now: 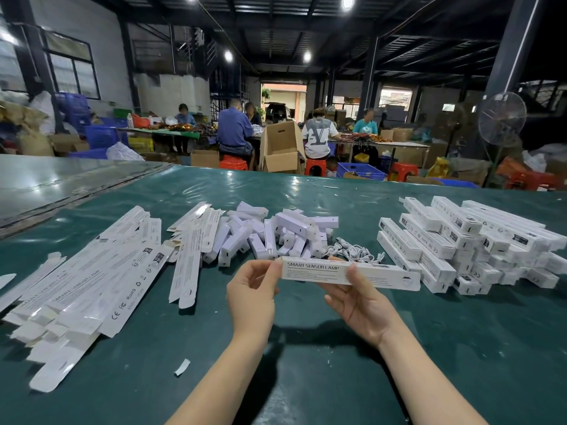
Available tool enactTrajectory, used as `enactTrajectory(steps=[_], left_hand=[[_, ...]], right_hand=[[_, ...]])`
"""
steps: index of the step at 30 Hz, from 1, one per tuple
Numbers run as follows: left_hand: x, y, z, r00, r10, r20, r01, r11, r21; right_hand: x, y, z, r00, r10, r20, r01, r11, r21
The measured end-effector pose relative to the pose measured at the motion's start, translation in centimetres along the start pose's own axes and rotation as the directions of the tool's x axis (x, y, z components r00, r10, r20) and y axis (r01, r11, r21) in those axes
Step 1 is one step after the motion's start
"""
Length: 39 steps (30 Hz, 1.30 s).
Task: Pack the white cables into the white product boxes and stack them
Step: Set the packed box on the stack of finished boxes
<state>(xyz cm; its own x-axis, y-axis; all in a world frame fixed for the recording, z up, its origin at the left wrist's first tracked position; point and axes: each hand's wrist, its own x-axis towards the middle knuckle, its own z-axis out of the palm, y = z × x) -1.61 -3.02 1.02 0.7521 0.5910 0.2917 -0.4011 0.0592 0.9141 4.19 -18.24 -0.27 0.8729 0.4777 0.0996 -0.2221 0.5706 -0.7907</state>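
Observation:
I hold a long white product box (319, 271), printed "SMART SENSOR LAMP", level above the green table (306, 378). My left hand (251, 292) pinches its left end. My right hand (359, 302) cradles its middle from below with the thumb on the front face. Just behind the box lies a tangle of white cables (352, 251). Filled white boxes sit in a stack (466, 243) at the right. Flat unfolded boxes (92, 277) lie spread at the left.
A heap of small white lamp units (270, 234) lies mid-table beyond my hands. A paper scrap (182, 367) lies near my left forearm. Past the table's far edge, people sit at benches among cardboard cartons, blue crates and red stools; a standing fan (501, 118) is at right.

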Motion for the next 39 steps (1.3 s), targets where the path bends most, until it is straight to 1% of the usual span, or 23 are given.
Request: enactTrajectory(steps=[2, 5, 11, 13, 17, 20, 25, 29, 33, 35, 36, 37, 38, 39], left_hand=[[-0.2, 0.0, 0.2, 0.999, -0.006, -0.048, 0.005, 1.0, -0.008], [-0.6, 0.1, 0.6, 0.994, -0.045, -0.098, 0.037, 0.996, -0.082], [-0.9, 0.7, 1.3, 0.996, -0.063, -0.057, 0.056, 0.991, -0.121], [-1.1, 1.0, 1.4, 0.997, -0.081, 0.003, 0.08, 0.986, -0.149], [-2.1, 1.2, 1.9, 0.971, -0.138, 0.195, 0.175, 0.966, -0.192], [-2.2, 1.6, 1.8, 0.952, -0.161, 0.261, 0.223, 0.947, -0.231], [-2.3, 1.8, 1.7, 0.936, -0.117, 0.333, 0.18, 0.97, -0.162], [-2.6, 1.9, 1.7, 0.921, -0.087, 0.38, 0.15, 0.979, -0.141], [-3.1, 1.5, 1.9, 0.868, -0.081, 0.49, 0.127, 0.99, -0.063], [-3.3, 1.4, 2.0, 0.842, -0.112, 0.528, 0.122, 0.992, 0.016], [-3.3, 1.3, 2.0, 0.835, -0.114, 0.539, 0.071, 0.993, 0.099], [-3.4, 1.0, 1.9, 0.822, -0.09, 0.562, -0.043, 0.975, 0.218], [-3.5, 0.6, 1.9, 0.788, -0.062, 0.612, -0.203, 0.913, 0.354], [-3.6, 0.0, 1.8, 0.735, -0.075, 0.674, -0.37, 0.788, 0.492]], right_hand=[[0.0, 0.0, -0.1, 1.0, 0.002, 0.026, -0.001, 1.0, -0.021], [0.1, 0.0, -0.1, 0.999, 0.003, 0.046, -0.001, 0.999, -0.039], [0.2, 0.0, 0.0, 1.0, 0.003, -0.012, -0.004, 1.0, -0.026], [0.3, 0.0, 0.0, 0.999, -0.017, -0.034, 0.017, 1.0, -0.002], [0.2, -0.3, -0.2, 0.996, -0.08, -0.043, 0.084, 0.992, 0.094], [0.0, -0.6, -0.3, 0.993, -0.109, -0.041, 0.113, 0.986, 0.125], [-0.1, -0.7, -0.2, 0.992, -0.11, -0.06, 0.119, 0.979, 0.165], [-0.1, -0.7, -0.4, 0.991, -0.118, -0.059, 0.127, 0.976, 0.179], [-0.1, -0.7, -0.5, 0.987, -0.136, -0.082, 0.149, 0.972, 0.183], [-0.1, -0.8, -0.2, 0.983, -0.143, -0.115, 0.163, 0.968, 0.191], [0.0, -0.8, -0.1, 0.976, -0.146, -0.164, 0.178, 0.963, 0.202], [0.1, -0.8, -0.2, 0.957, -0.149, -0.25, 0.206, 0.954, 0.22], [0.4, -0.9, -0.3, 0.925, -0.147, -0.351, 0.238, 0.944, 0.23], [0.7, -0.8, -0.6, 0.887, -0.153, -0.436, 0.264, 0.942, 0.207]])
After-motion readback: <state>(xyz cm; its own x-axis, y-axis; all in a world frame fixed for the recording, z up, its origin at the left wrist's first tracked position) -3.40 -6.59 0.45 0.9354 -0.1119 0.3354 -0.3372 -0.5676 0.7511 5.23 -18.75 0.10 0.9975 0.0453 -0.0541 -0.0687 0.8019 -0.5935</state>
